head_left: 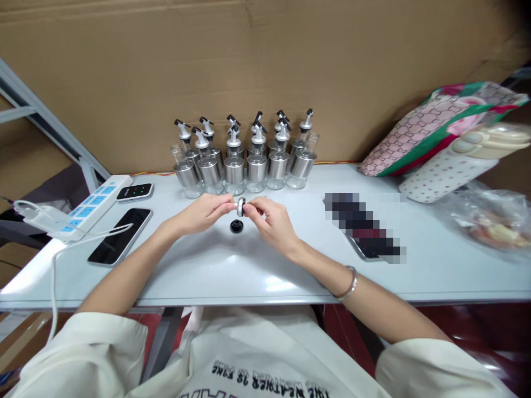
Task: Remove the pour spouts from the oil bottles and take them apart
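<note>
My left hand (203, 213) and my right hand (271, 221) meet above the middle of the white table (232, 271), both pinching a small silver cap part (240, 207) between their fingertips. Right below it a small black round stopper (236, 226) lies on the table. Behind my hands stand several glass bottles with steel sleeves and pourer tops (244, 157), grouped in two rows against the cardboard wall. I wear a silver bangle on my right wrist.
A black phone (120, 236) on a white cable, a small black device (134, 192) and a white-blue power strip (89, 207) lie at left. A blurred object (365, 226) lies at right. A patterned bag (431, 124) and a plastic bag (493, 218) sit far right.
</note>
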Demonstrator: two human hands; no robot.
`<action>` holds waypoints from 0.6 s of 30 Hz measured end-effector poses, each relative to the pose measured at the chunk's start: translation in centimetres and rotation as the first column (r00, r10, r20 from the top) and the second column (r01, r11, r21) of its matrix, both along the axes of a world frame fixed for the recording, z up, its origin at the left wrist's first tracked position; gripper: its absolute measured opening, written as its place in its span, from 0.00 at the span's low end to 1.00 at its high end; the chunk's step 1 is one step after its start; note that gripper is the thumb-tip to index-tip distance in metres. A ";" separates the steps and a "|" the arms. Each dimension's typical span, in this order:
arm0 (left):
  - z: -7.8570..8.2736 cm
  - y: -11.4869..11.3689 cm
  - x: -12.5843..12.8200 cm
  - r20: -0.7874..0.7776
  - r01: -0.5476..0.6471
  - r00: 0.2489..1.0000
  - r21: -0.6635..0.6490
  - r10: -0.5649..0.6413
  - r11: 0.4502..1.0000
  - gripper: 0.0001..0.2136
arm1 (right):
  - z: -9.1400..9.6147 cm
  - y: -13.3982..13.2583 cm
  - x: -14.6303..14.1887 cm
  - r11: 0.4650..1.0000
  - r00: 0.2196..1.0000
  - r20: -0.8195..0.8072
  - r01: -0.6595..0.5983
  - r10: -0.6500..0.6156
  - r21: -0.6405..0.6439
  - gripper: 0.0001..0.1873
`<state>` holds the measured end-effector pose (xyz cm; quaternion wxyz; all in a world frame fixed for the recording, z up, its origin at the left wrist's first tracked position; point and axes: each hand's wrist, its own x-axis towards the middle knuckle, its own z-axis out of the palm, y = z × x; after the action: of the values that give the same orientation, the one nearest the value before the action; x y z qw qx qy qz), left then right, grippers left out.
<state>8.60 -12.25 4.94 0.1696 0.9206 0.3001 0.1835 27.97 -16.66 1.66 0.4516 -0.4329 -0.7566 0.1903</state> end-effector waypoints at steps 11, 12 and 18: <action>0.2 0.3 -1.2 0.092 0.098 0.995 -0.795 -0.041 0.599 0.24 | -0.9 1.0 0.6 0.852 0.902 0.428 -0.185 -0.049 0.489 0.18; 0.1 0.4 -1.3 0.086 0.097 0.995 -0.804 -0.046 0.586 0.24 | -0.8 1.0 0.7 0.843 0.899 0.435 -0.198 -0.047 0.501 0.17; 0.3 0.4 -1.5 0.053 0.075 0.997 -0.789 -0.055 0.609 0.22 | -0.2 1.1 1.1 0.814 0.876 0.481 -0.253 -0.036 0.522 0.15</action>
<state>7.08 -11.84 5.25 0.5677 0.7598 0.3147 0.0370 29.12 -15.51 1.49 0.3514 -0.2655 -0.8885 -0.1290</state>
